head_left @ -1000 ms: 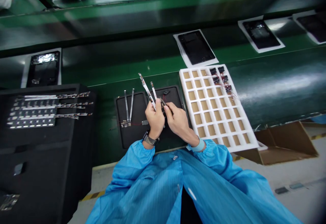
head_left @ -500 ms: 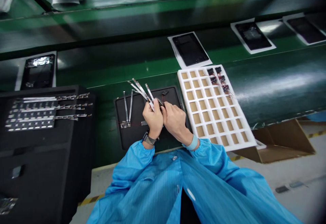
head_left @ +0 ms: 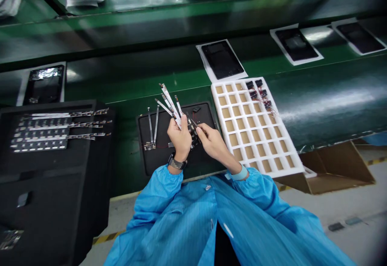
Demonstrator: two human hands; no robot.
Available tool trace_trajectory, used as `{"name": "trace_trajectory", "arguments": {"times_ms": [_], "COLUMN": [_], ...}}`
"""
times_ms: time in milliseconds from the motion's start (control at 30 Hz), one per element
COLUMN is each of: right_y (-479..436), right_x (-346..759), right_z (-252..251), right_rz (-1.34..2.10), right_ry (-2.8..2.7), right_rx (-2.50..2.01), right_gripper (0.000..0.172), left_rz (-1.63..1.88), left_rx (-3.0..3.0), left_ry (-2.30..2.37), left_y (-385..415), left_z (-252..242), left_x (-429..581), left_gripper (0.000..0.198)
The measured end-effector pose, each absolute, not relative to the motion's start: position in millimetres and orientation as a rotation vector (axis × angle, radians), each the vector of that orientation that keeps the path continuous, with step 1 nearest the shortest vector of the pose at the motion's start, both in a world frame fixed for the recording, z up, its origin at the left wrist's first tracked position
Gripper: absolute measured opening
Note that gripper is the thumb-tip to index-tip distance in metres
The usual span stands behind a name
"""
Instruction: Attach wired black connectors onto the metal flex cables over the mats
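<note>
My left hand is closed round a bundle of white flex cables, which fan out up and away from it. Small dark circuit boards on this bundle show between my two hands. In the fingers of my right hand is a slim dark tool like tweezers, pointed at the boards; its tip is too small to make out. Below both hands lies a black tray. On its left part rests a small circuit board with two flex cables standing out from it, and a small black part sits near its far edge.
At right stands a white foam tray with several black wired parts in its far corner. Black panels on white sheets line the green bench. Further flex cable boards lie on a black foam block at left.
My right hand has drawn back a little to the right, away from my left hand, so more of the boards show. The cable bundle is tilted more upright.
</note>
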State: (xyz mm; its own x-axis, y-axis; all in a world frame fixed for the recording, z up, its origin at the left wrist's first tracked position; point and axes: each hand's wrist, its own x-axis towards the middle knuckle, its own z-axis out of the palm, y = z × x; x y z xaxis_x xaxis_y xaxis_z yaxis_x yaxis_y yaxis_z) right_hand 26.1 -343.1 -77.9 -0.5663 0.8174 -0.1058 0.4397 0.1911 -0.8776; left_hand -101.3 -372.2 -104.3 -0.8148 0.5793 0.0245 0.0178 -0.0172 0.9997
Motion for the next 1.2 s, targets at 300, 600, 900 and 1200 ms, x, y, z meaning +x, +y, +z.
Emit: {"name": "trace_trajectory", "arguments": {"times_ms": [300, 600, 900, 1200], "right_y": [-353, -361, -326, -326], "right_x": [20, 14, 133, 313], "right_z": [-79, -81, -10, -12], "right_rz": [1.08, 0.823, 0.867, 0.101], "right_ry": [-2.265, -2.247, -1.523, -0.887], "right_rx": [-1.311, -1.396, -1.307, -1.326], "right_gripper": [0.029, 0.033, 0.031, 0.029], "left_rz": [1.916, 1.845, 1.289, 1.064], "left_rx": [0.622, 0.597, 1.012, 1.083], "left_ry": [1.923, 1.937, 2.107, 2.159], "left_y": [-373, -372, -378, -397], "left_z": [-105, -108, -115, -104], "left_x": [-98, -101, -137, -142], "left_gripper": [0.032, 0.036, 0.023, 0.04]}}
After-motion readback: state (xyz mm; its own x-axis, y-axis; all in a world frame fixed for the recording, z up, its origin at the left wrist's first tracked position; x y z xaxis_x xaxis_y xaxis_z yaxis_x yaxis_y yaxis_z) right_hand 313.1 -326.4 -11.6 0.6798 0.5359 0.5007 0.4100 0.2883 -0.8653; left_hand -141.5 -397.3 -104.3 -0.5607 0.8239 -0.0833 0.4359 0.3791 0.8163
